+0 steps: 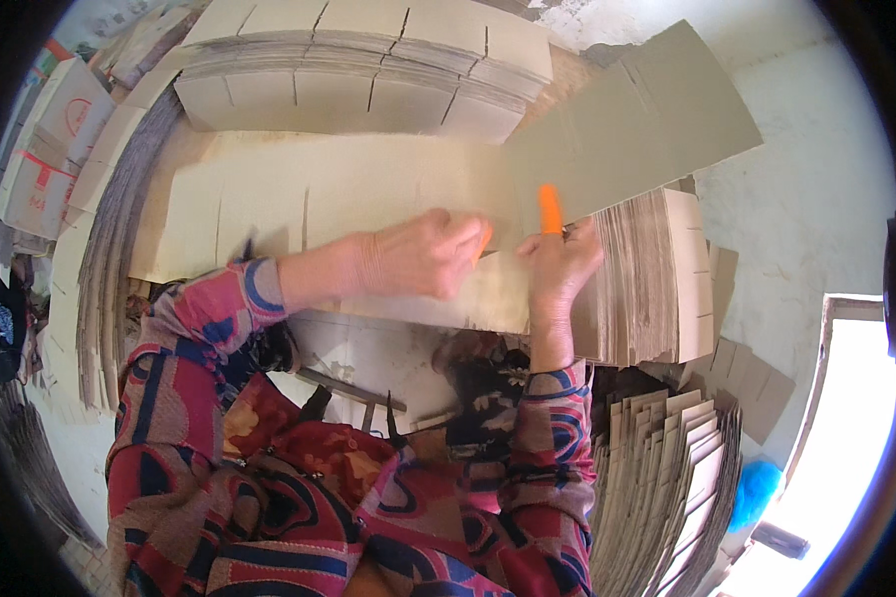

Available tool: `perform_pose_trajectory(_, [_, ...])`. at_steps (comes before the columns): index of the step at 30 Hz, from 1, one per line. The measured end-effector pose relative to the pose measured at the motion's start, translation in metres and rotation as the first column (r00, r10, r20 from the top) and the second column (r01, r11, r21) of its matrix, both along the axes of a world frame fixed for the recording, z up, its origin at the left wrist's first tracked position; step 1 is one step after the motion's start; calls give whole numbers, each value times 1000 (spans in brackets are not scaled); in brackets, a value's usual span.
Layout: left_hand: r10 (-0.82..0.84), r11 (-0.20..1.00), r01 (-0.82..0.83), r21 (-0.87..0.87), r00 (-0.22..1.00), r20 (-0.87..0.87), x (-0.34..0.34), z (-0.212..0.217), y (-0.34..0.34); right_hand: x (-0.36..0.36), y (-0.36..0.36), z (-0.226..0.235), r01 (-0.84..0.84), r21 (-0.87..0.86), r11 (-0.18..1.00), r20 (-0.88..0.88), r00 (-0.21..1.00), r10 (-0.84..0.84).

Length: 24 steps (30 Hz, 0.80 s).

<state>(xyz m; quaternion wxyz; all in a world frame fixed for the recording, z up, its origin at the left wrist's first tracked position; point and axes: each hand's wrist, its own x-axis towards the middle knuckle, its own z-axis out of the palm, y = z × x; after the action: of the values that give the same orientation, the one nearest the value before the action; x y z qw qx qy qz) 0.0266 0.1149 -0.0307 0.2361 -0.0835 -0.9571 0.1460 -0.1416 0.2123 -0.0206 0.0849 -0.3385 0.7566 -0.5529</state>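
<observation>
My left hand [426, 257] is over the pale cardboard sheet [358, 184] on the work surface. Its fingers are curled together, with an orange finger cover [483, 239] at the tip; whatever they pinch is hidden. My right hand [564, 264] is at the sheet's right end, beside an upright bundle of slotted card pieces [632, 279]. One finger in an orange cover [550, 209] stretches up, apart from the thumb. That finger overlaps a grey-brown slotted cardboard sheet [637, 119], slanting up to the right. Whether it touches that sheet is unclear.
Slotted card stacks [368, 60] line the far side, and a long stack [119, 239] runs along the left. More card pieces [657, 488] stand low at right. A white box [55, 149] sits far left. A blue bag [757, 495] lies near the bright doorway [846, 428].
</observation>
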Motion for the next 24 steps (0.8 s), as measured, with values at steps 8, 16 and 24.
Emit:
perform_pose_trajectory(8, [277, 803, -187, 566, 958, -78, -2, 6, -66, 4, -8, -11, 21, 80, 997, -37, 999, -18])
perform_pose_trajectory(16, [727, 685, -720, -114, 685, 44, -48, -5, -209, 12, -14, -20, -22, 32, 999, 126, 992, 18])
perform_pose_trajectory(24, [495, 863, -487, 133, 868, -35, -52, -17, -226, 12, -15, -24, -65, 108, 992, 161, 986, 47])
